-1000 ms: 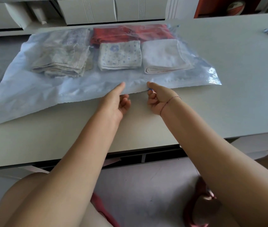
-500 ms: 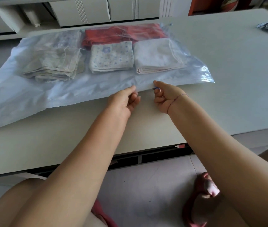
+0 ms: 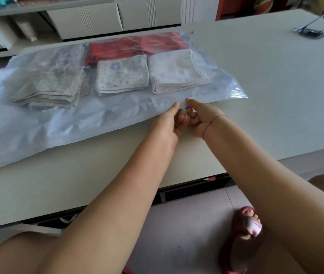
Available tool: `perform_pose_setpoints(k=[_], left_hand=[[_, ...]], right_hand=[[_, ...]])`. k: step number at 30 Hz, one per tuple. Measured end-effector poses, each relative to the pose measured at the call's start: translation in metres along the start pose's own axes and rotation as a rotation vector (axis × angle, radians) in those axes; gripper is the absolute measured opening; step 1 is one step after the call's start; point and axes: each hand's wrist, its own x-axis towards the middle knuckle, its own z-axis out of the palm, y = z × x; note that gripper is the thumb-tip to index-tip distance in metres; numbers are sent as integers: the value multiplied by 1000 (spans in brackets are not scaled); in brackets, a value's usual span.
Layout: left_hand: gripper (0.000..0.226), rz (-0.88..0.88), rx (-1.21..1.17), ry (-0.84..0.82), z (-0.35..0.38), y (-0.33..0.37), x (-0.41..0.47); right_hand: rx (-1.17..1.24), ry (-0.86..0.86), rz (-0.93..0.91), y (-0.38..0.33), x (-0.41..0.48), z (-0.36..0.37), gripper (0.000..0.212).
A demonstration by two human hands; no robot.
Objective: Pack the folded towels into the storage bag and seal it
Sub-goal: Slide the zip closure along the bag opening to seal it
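A clear plastic storage bag (image 3: pixel 74 123) lies flat on the pale table (image 3: pixel 266 91). Inside it are several folded towels: a beige one (image 3: pixel 48 88) at the left, a flowered one (image 3: pixel 121 74) in the middle, a white one (image 3: pixel 177 72) at the right and a red one (image 3: pixel 133 46) behind them. My left hand (image 3: pixel 169 123) pinches the bag's near edge. My right hand (image 3: pixel 200 117) pinches the same edge right beside it, holding a small blue slider (image 3: pixel 188 107). The two hands touch each other.
A small dark object with a metal clip (image 3: pixel 309 30) lies at the table's far right. White cabinets (image 3: pixel 98 18) stand behind the table. My knees and a pink slipper (image 3: pixel 244 238) show below the table's near edge.
My left hand slid right along the bag's near edge until it met my right hand. My right hand stayed on the edge, shifting slightly right.
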Motion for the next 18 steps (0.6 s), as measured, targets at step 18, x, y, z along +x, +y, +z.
perform_pose_setpoints(k=[18], left_hand=[[17, 13, -18, 13, 13, -5, 9]], right_hand=[[-35, 50, -64, -46, 15, -49, 25]])
